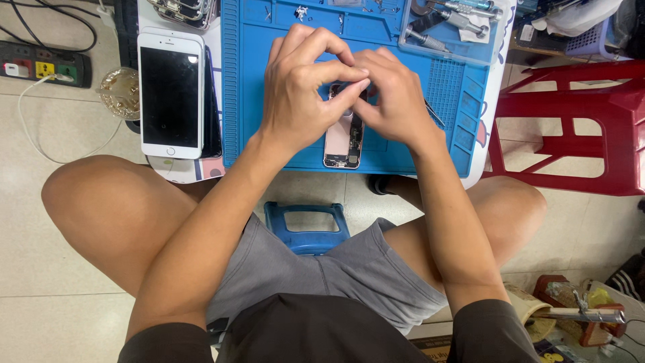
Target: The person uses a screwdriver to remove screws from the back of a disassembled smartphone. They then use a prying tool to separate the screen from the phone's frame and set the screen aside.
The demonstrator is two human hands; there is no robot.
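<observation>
Both hands (349,94) pinching opened phone (343,141), mat (295,40) edge near

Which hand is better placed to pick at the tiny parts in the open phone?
Probably the left hand: its fingertips pinch right over the opened phone on the blue mat. The right hand mostly steadies the phone's side.

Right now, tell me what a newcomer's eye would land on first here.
First, the two hands, left hand and right hand, meeting fingertip to fingertip over an opened pink phone on the blue mat at top centre. Next, the white phone lying screen-up left of the mat, and the red stool at right.
</observation>
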